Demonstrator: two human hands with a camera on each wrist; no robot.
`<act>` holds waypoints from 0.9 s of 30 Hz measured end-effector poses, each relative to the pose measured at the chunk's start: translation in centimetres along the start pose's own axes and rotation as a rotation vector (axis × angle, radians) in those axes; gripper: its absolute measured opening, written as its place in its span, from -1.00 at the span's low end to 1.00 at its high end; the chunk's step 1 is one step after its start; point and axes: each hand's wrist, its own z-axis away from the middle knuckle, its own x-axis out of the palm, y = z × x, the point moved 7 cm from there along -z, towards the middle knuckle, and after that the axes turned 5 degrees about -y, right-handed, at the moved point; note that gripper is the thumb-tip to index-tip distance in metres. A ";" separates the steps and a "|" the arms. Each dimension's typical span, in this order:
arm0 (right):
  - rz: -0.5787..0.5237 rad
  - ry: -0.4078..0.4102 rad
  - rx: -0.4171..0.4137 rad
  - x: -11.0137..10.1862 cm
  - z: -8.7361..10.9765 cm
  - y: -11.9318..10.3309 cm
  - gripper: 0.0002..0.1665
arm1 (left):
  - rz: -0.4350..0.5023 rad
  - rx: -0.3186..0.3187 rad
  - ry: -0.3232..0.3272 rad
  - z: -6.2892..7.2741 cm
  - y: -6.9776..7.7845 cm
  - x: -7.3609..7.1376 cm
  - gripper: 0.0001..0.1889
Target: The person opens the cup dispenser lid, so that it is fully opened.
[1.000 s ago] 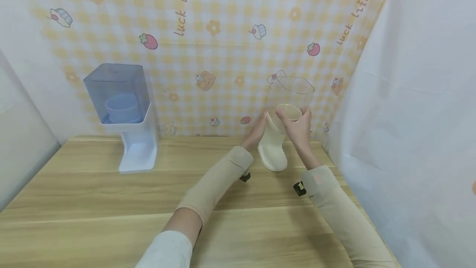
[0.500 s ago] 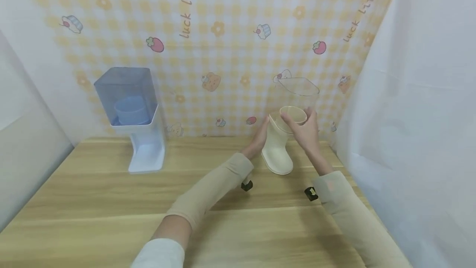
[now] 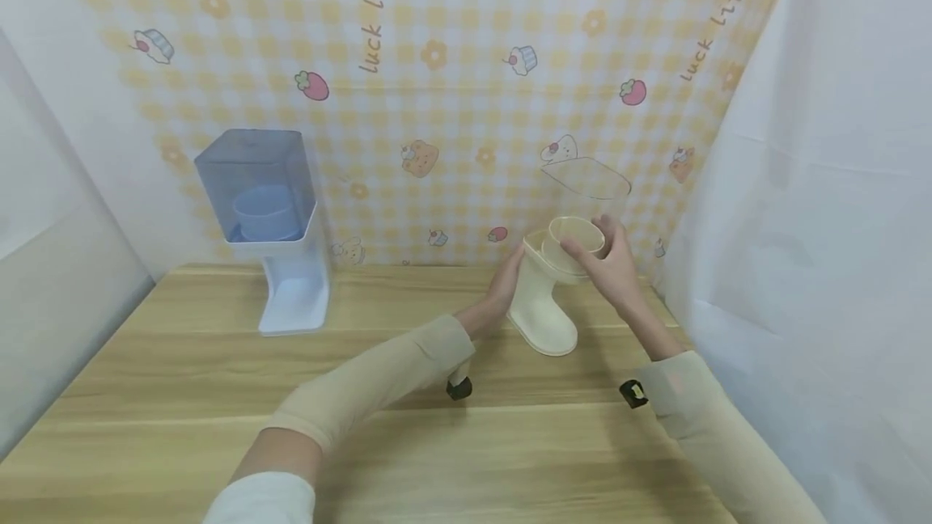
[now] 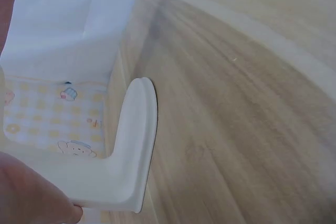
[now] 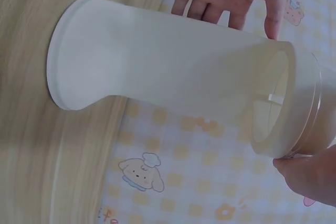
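Observation:
In the head view, a dispenser stands at the right on the table, with a curved cream stand point(image 3: 540, 310) and a clear container point(image 3: 591, 180) on top. A pale cup-like part point(image 3: 578, 230) shows through the container's wall. My right hand point(image 3: 612, 265) grips the container's lower part from the right, thumb in front. My left hand point(image 3: 504, 281) lies against the stand's left side. In the right wrist view, the left hand's spread fingers point(image 5: 197, 6) press the stand from behind; their tips are hidden. The right thumb point(image 5: 299, 171) touches the rim where container and stand meet.
A similar dispenser with a blue container point(image 3: 255, 168) and white stand point(image 3: 294, 297) stands at the left of the wooden table point(image 3: 408, 459). A checked cloth point(image 3: 451, 120) hangs behind. A white sheet point(image 3: 823, 225) borders the right side.
The cream dispenser has come slightly toward me, with both hands staying on it. The left forearm has dropped and moved left. The head view has shifted a little.

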 end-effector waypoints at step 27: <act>-0.105 -0.274 -0.110 3.0 2.7 -2.4 0.02 | 0.029 -0.054 0.135 8.3 0.6 -0.8 -0.47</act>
